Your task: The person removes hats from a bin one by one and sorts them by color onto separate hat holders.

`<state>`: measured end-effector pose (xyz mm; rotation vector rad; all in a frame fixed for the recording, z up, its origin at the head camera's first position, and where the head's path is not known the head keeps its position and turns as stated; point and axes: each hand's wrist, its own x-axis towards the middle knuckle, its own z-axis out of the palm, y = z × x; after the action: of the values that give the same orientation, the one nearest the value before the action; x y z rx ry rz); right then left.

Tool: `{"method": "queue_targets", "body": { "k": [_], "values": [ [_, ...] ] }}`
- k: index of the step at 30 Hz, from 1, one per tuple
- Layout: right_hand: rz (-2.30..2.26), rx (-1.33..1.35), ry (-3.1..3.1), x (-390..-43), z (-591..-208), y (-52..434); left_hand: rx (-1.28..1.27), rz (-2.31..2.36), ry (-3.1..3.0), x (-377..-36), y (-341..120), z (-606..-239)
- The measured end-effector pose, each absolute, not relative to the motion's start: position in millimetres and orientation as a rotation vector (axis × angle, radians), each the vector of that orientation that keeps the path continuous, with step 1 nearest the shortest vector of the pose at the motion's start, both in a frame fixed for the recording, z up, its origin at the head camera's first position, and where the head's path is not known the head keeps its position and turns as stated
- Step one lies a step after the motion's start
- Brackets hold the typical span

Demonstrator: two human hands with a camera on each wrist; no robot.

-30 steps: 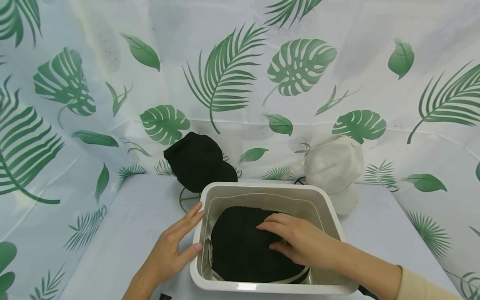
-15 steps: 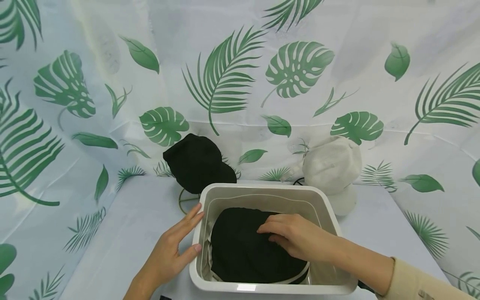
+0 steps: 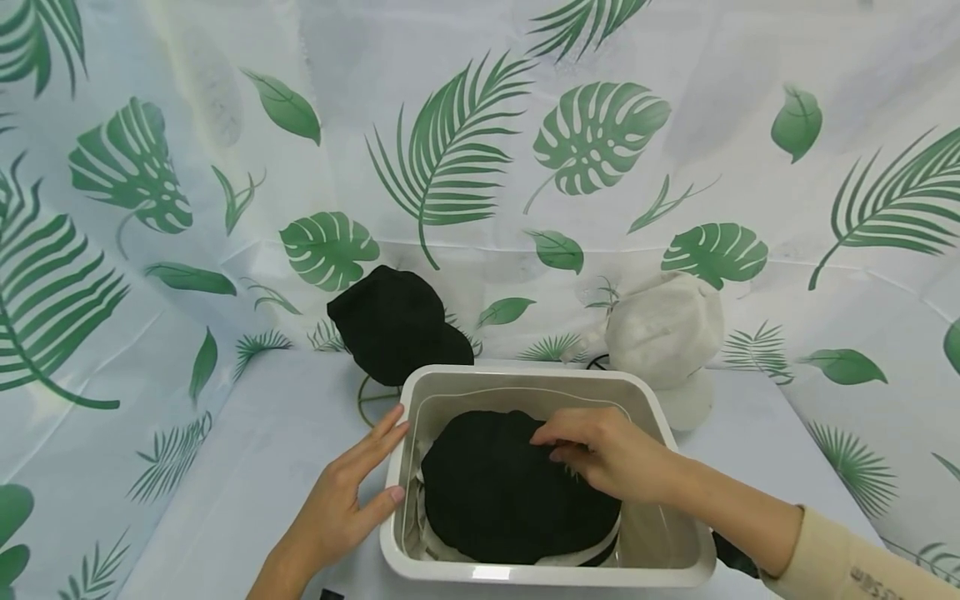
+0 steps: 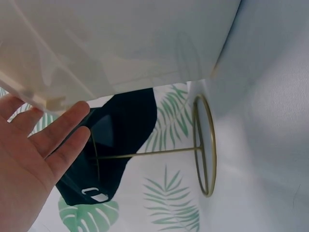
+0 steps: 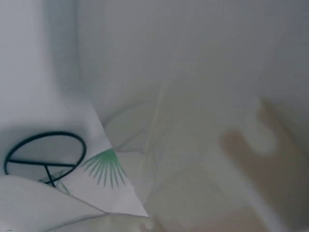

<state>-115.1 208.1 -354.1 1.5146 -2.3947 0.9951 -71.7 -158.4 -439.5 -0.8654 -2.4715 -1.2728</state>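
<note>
A white plastic bin point(image 3: 525, 573) stands on the table in front of me. A black cap point(image 3: 502, 500) lies inside it, on top of something pale. My right hand point(image 3: 558, 442) reaches into the bin, its curled fingers pinching the cap's fabric near the far side. My left hand point(image 3: 375, 467) rests flat against the bin's left outer wall point(image 4: 120, 43), fingers point(image 4: 58, 130) straight and the thumb at the rim. The right wrist view is blurred and shows mostly the bin's pale wall point(image 5: 203, 96).
Behind the bin, a second black cap point(image 3: 397, 325) hangs on a gold wire stand point(image 4: 205, 145) at the left. A white cap point(image 3: 663, 333) sits on a black wire stand point(image 5: 46, 157) at the right. Leaf-print cloth point(image 3: 150, 467) covers table and walls.
My right hand has slid toward the back of the bin and its fingers have curled into the black cap, bunching it slightly. The left hand has stayed put.
</note>
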Motion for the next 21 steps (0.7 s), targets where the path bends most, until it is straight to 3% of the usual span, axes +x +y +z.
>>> {"method": "queue_targets", "body": {
  "k": [21],
  "values": [
    [0.947, 1.507, -2.305, -117, -308, 212, -0.865, -1.287, -2.452, -73, -158, -440]
  ]
}}
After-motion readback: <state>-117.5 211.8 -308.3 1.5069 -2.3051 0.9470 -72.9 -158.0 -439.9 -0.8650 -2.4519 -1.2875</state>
